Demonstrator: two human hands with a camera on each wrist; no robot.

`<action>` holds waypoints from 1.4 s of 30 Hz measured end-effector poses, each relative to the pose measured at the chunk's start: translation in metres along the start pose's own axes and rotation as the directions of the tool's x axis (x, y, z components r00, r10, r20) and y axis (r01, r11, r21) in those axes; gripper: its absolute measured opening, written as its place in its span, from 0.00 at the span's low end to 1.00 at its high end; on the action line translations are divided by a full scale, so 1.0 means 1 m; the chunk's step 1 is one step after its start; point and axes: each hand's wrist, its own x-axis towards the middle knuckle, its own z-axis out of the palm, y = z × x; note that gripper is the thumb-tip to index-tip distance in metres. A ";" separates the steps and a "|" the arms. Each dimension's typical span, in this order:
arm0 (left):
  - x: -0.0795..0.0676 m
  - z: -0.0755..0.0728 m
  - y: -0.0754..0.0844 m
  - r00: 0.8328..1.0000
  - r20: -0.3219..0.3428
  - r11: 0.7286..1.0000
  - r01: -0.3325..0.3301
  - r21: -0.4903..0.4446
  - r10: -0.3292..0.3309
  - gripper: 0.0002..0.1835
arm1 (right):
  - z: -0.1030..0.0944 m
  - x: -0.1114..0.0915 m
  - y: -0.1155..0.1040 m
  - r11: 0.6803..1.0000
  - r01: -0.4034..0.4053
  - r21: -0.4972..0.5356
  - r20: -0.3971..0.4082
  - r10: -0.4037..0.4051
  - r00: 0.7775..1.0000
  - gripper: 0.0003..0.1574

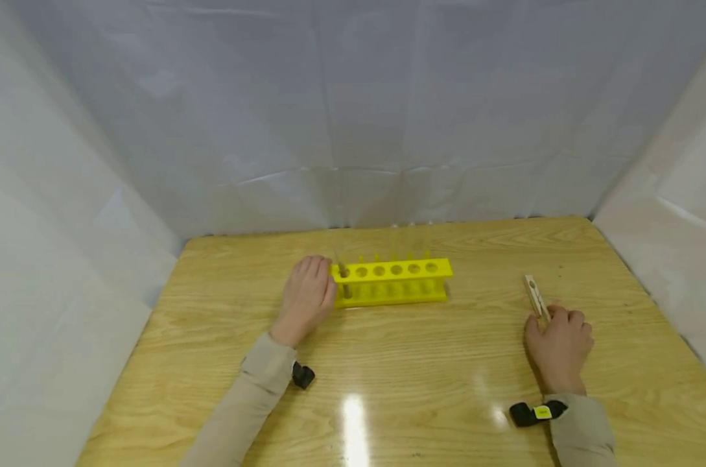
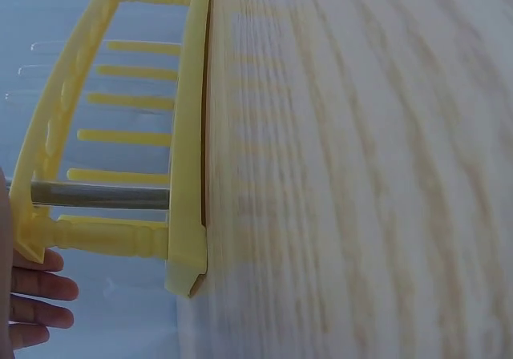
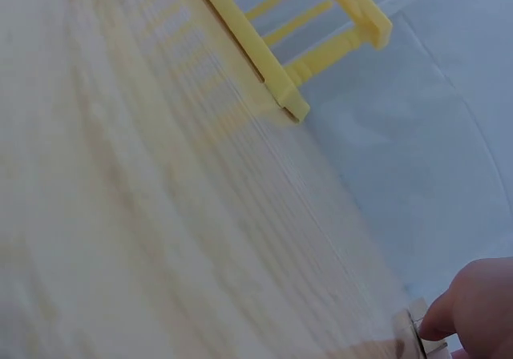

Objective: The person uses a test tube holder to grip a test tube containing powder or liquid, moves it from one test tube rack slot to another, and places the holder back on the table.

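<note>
My left hand [image 1: 308, 292] grips the left end of a yellow test tube rack [image 1: 396, 301], its fingers [image 2: 48, 287] at the end of the upper plate. A test tube with grey contents [image 2: 104, 195] stands upright in the rack's leftmost hole, right beside that hand. Over on the right side of the table, my right hand [image 1: 561, 344] pinches the near end of a wooden test tube clamp [image 1: 536, 295], which lies low at the tabletop and points away from me. In the right wrist view the thumb [image 3: 481, 307] presses on the clamp.
Three clear test tubes [image 1: 411, 240] stand on the rack's rear pegs toward its right end. The wooden table [image 1: 423, 363] reaches back to a grey sheet [image 1: 364, 117], with pale sheets at both sides. Each wrist carries a black camera [image 1: 524, 415].
</note>
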 end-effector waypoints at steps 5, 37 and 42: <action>0.001 0.001 0.000 1.000 0.002 1.000 -0.005 -0.001 0.005 0.18 | 0.002 0.000 0.002 1.000 0.000 0.000 -0.019 0.000 1.000 0.27; 0.004 0.005 -0.003 0.996 0.090 1.000 0.005 0.017 -0.007 0.19 | 0.002 0.008 0.006 1.000 0.023 0.021 -0.090 -0.021 0.996 0.18; 0.003 0.005 -0.004 0.997 0.076 1.000 -0.012 0.016 0.011 0.19 | 0.002 0.007 0.004 0.999 -0.024 0.047 -0.045 0.026 0.999 0.20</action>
